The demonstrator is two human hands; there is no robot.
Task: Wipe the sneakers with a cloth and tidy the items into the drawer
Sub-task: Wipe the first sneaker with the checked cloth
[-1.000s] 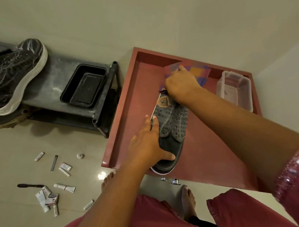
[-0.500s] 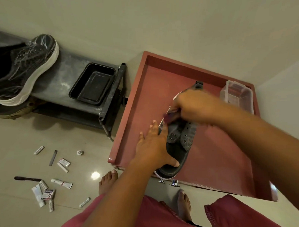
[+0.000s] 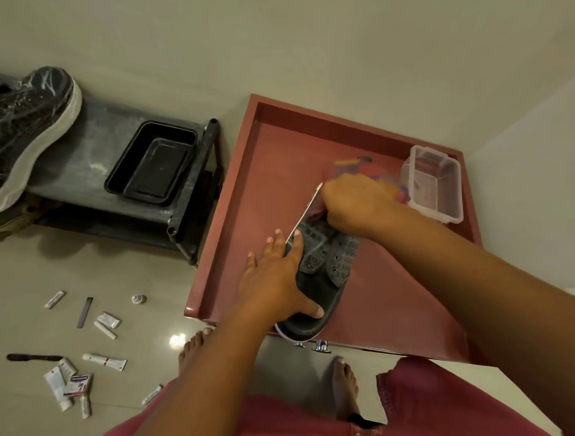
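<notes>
The dark grey sneaker (image 3: 318, 282) with a white sole lies in the red drawer (image 3: 246, 219), the left hand (image 3: 276, 284) flat on it, the right hand (image 3: 351, 205) gripping the colourful cloth (image 3: 390, 187).

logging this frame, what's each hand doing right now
Left hand: open, pressing the sneaker.
Right hand: gripping the cloth on the toe.

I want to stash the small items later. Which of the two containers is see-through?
The clear plastic box inside the red drawer, by its far right corner. The other, a tray on the shoe rack, is solid black.
</notes>
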